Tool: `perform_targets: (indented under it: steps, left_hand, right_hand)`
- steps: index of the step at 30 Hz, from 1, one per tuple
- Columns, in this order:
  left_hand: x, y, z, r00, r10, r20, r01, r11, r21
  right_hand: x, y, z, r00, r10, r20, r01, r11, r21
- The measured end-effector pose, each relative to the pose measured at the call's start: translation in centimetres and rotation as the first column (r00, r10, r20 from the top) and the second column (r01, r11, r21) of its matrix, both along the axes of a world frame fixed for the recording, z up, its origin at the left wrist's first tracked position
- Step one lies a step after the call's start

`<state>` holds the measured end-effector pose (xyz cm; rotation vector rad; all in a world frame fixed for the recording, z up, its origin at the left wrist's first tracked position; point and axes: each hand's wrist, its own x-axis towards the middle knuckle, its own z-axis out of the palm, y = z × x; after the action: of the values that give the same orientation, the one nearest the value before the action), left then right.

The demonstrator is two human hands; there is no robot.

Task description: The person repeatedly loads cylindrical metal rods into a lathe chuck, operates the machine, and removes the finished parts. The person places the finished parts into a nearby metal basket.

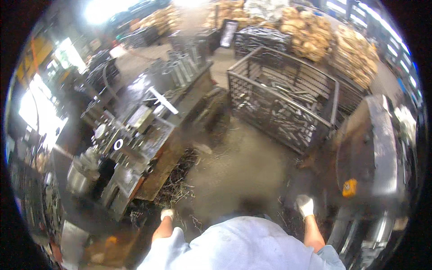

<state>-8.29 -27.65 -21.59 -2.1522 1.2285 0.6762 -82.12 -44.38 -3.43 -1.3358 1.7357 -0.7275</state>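
Observation:
My left hand (pixel 167 214), in a whitish work glove, hangs low beside the front of a metal lathe (pixel 135 141); its fingers are too small and blurred to read. To the right, my right hand (pixel 305 205), gloved in white too, is held out from my body over the dark floor, near a dark machine or bench (pixel 384 152); no object shows plainly in it. Metal tubes (pixel 182 69) stand together at the far end of the lathe's bench. A pale bar (pixel 163 100) lies across the machine's top.
A wire mesh crate (pixel 283 96) with many cut metal pieces stands ahead on the right. Metal shavings (pixel 179 189) are scattered on the floor along the lathe. Stacked yellowish sacks (pixel 305 33) are farther back. A yellow object (pixel 349 187) is at the right.

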Motion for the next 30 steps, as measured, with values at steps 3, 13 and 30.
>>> perform_targets:
  steps: [3,13,30]
  left_hand:
    - [-4.0,2.9,0.4,0.994,-0.008,-0.107,0.014,0.998,0.056]
    - [-20.0,6.7,1.9,0.476,0.746,-0.466,-0.809,0.579,0.100]
    - [-19.5,-6.9,11.9,0.415,0.728,-0.546,-0.908,0.288,-0.306]
  right_hand:
    - [-1.1,-3.0,-9.9,0.818,0.376,-0.434,-0.347,0.926,0.149]
    - [-1.6,-21.4,-26.9,-0.229,0.801,-0.553,-0.779,0.190,0.598]
    - [19.0,-45.3,-29.9,-0.512,0.542,-0.666,-0.835,-0.131,0.534]
